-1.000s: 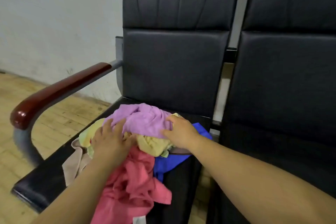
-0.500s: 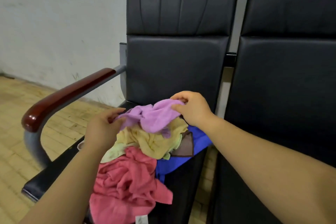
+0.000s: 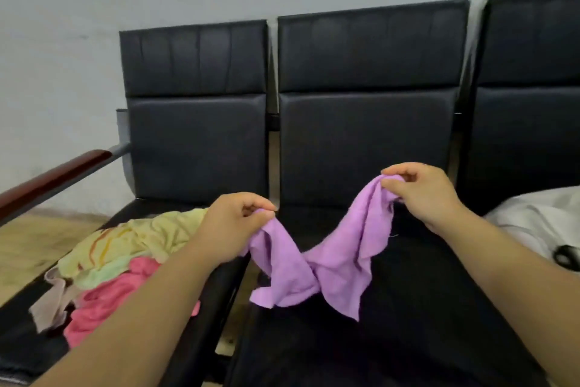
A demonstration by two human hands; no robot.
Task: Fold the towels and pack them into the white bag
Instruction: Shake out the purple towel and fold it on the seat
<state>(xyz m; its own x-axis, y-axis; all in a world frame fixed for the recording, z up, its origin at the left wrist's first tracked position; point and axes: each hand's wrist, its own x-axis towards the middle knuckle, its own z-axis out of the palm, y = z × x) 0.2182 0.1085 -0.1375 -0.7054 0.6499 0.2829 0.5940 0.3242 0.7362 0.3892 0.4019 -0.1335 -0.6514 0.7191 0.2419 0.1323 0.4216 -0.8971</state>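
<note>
My left hand (image 3: 230, 226) pinches one upper corner of the purple towel (image 3: 314, 267) between the thumb and curled fingers. My right hand (image 3: 430, 195) pinches the other corner the same way, a little higher, at about two o'clock from the left hand. The towel is not folded. It sags in a slack V between my hands, crumpled and twisted at the middle, and its lower flaps dangle over the black seat of the middle chair (image 3: 408, 339). I cannot tell whether the tips touch the cushion.

At three o'clock from my right hand, the white bag (image 3: 539, 217) lies on the right chair, partly cut off by the picture's edge. A small dark looped thing (image 3: 565, 256) rests on it, too blurred to name.

At eight o'clock from my left hand, the other towels lie heaped on the left chair's seat (image 3: 18, 352). A yellow towel (image 3: 131, 242) with orange stripes is on top, and a pink towel (image 3: 106, 298) is nearer me. A beige cloth (image 3: 50, 302) is at the heap's eight o'clock edge. My left forearm crosses over the heap's right side. A reddish-brown armrest (image 3: 53, 179) runs along the left chair's nine o'clock side.
</note>
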